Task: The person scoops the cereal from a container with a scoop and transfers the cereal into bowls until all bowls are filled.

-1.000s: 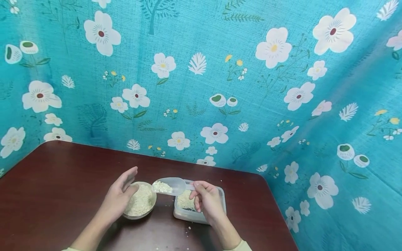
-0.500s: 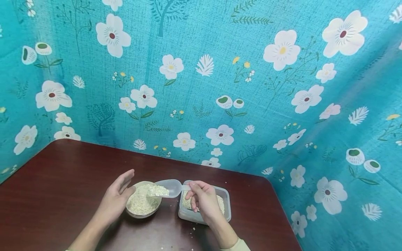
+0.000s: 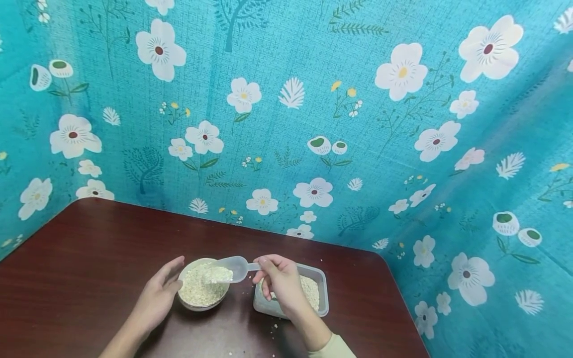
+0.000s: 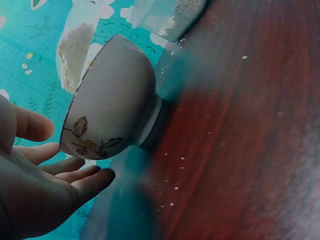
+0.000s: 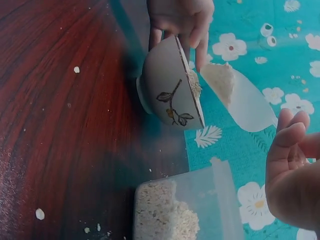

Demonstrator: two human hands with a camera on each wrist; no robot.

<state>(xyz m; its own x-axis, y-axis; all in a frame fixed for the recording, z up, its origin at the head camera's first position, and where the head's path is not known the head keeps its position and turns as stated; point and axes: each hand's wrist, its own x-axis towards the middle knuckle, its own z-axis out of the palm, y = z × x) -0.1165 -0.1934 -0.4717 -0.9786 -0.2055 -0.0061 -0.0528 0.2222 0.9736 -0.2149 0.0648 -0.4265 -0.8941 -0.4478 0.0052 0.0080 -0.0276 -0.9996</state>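
Observation:
In the head view my right hand [image 3: 283, 283] pinches the handle of a translucent plastic scoop [image 3: 239, 270]. The scoop, loaded with pale flakes that look like oats [image 3: 219, 274], hangs over the right part of a bowl [image 4: 112, 95]. That bowl is pale, has a leaf pattern outside, and holds a heap of the same flakes. To the bowl's left is my left hand [image 3: 154, 297], fingers extended and nothing in its grip; whether it touches the bowl is unclear. Below the right hand sits a clear plastic container [image 3: 323, 293] with more flakes, partly hidden by that hand.
Several stray flakes [image 5: 40, 214] lie on the dark reddish-brown table [image 3: 112, 238], mostly near the container. A turquoise flowered curtain [image 3: 268, 129] rises behind the table and along its right side.
The scoop has travelled left with my right hand, from the bowl's right edge to farther over the bowl. My left hand has drawn slightly left and down. The camera view shifted a little.

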